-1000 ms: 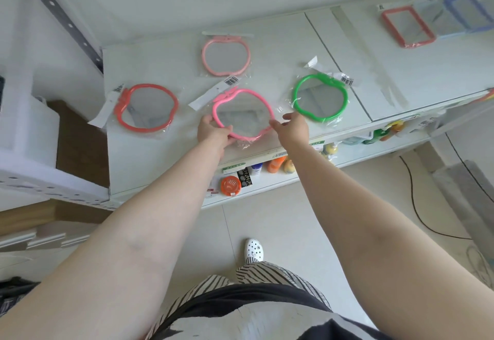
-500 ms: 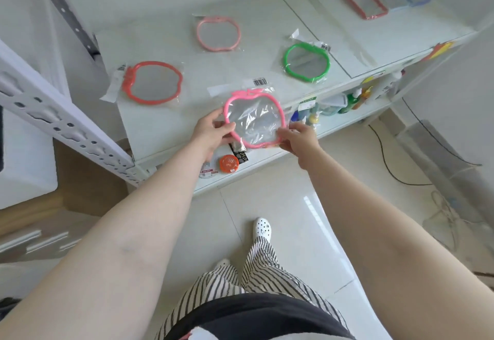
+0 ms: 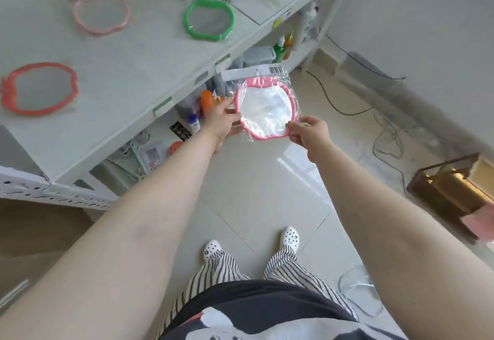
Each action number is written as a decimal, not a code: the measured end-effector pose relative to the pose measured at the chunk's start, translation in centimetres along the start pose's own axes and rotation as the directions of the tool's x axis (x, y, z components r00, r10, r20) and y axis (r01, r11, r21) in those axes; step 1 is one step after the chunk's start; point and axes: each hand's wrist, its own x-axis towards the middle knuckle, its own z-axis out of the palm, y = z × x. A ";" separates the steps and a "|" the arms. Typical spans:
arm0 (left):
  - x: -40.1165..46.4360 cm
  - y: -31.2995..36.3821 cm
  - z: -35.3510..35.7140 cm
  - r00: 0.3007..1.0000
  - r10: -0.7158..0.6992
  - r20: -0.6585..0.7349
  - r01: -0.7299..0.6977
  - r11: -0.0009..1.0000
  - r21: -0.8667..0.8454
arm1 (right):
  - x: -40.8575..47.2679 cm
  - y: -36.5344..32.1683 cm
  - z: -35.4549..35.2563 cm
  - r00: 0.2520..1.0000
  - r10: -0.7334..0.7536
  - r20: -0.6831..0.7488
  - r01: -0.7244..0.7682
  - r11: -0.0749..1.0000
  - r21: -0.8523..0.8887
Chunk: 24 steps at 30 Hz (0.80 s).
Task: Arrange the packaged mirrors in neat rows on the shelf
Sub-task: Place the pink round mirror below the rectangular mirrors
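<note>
I hold a pink-framed mirror (image 3: 264, 109) in a clear plastic bag out over the floor, away from the shelf edge. My left hand (image 3: 220, 123) pinches its left rim and my right hand (image 3: 310, 129) pinches its lower right rim. On the white shelf top (image 3: 139, 67) lie three more bagged mirrors: a red one (image 3: 40, 88) at the left, a pale pink one (image 3: 101, 13) at the back, and a green one (image 3: 209, 20) near the front edge.
Under the shelf top a lower shelf holds bottles (image 3: 207, 103), small packets and boxes. Cables (image 3: 385, 136) trail over the tiled floor to the right. A gold-framed glass box (image 3: 454, 187) stands at the far right. My feet in white clogs (image 3: 290, 238) are below.
The pink mirror, which lay on the shelf, has been lifted off and carried back and to the right over the floor. The view has swung right and down.
</note>
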 end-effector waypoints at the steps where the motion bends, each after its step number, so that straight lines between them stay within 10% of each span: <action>1: 0.6 -0.3 1.5 1.000 -0.006 0.000 0.006 1.000 0.019 | 0.4 0.3 -1.3 1.000 0.012 -0.018 -0.011 1.000 0.015; 24: 14.2 0.2 29.5 0.986 0.007 -0.167 0.015 0.992 0.125 | 18.0 -1.3 -25.6 0.986 0.128 -0.108 -0.122 0.991 0.062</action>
